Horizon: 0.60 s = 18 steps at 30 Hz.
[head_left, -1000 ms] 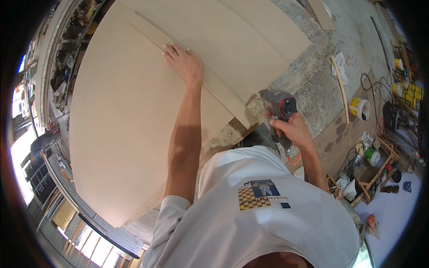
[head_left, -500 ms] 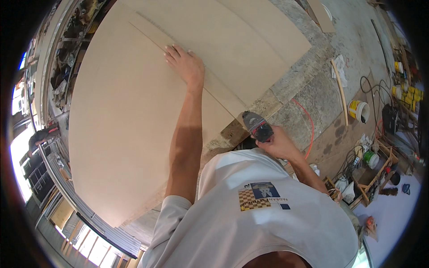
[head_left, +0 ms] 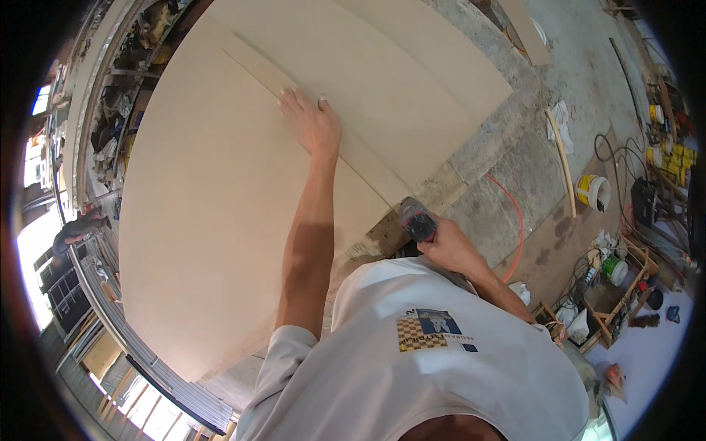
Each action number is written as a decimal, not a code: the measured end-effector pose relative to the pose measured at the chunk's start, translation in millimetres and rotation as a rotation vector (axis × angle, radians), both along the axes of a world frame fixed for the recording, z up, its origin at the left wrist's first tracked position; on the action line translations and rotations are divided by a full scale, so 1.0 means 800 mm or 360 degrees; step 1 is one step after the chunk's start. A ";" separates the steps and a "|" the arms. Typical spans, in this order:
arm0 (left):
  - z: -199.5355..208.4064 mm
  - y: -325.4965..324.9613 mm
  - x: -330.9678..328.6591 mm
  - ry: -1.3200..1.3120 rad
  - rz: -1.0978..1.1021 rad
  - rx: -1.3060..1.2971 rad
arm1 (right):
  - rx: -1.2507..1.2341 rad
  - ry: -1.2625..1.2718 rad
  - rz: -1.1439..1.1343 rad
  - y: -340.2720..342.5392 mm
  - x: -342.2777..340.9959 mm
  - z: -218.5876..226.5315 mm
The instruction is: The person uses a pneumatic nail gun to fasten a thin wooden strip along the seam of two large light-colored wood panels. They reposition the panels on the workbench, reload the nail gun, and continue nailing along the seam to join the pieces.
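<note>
A large beige sheet [head_left: 198,220] lies in front of me. On it runs a long narrow strip [head_left: 368,173] of similar colour, slanting from the far left toward my right hand. My left hand [head_left: 316,128] rests flat on the strip, fingers stretched forward along it, thumb out to the right. By the strip's near end, at the sheet's edge, my right hand [head_left: 448,246] grips a dark handheld power tool [head_left: 418,220], grey and black with a little red. The tool's nose points toward the strip; whether it touches cannot be made out. My palm hides its handle.
An orange hose [head_left: 518,220] curves over the concrete floor beside my right arm. Farther right are a curved wooden strip [head_left: 565,158], a white-and-yellow bucket [head_left: 592,191], cables and a wooden crate [head_left: 614,323]. Metal lengths [head_left: 147,353] lie at left; another person [head_left: 77,229] is beyond.
The view has shifted slightly, so the scene sits lower. My right hand has turned the power tool a little, and it looks more end-on. My left hand stays flat on the strip.
</note>
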<state>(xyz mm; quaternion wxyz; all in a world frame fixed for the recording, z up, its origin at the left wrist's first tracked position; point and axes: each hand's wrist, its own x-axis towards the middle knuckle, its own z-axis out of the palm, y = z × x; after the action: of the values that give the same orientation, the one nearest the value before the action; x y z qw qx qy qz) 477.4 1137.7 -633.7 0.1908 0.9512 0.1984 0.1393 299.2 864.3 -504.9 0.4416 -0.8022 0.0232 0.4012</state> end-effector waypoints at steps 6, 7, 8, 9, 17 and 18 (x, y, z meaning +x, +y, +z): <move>-0.009 0.032 0.018 0.0055 -0.0025 0.0130 | 0.0031 -0.0053 -0.0028 0.004 0.000 0.008; -0.011 0.034 0.020 0.0041 -0.0031 0.0142 | 0.0049 -0.0059 -0.0044 0.004 0.002 0.009; -0.013 0.033 0.022 0.0031 -0.0038 0.0133 | 0.0069 -0.0066 -0.0061 0.005 0.003 0.010; -0.016 0.031 0.023 0.0021 -0.0045 0.0124 | 0.0063 -0.0037 -0.0080 0.004 0.003 0.006; -0.005 0.025 0.018 0.0008 -0.0062 0.0033 | -0.0050 0.0038 -0.0046 0.001 0.003 0.011; -0.004 0.025 0.019 0.0020 -0.0054 0.0032 | -0.0047 0.0040 -0.0044 0.002 0.005 0.014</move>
<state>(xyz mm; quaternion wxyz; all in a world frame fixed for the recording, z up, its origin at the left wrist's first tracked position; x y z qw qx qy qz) 492.8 1157.6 -636.9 0.1823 0.9572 0.1821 0.1321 303.3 865.6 -493.8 0.4350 -0.8030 0.0459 0.4048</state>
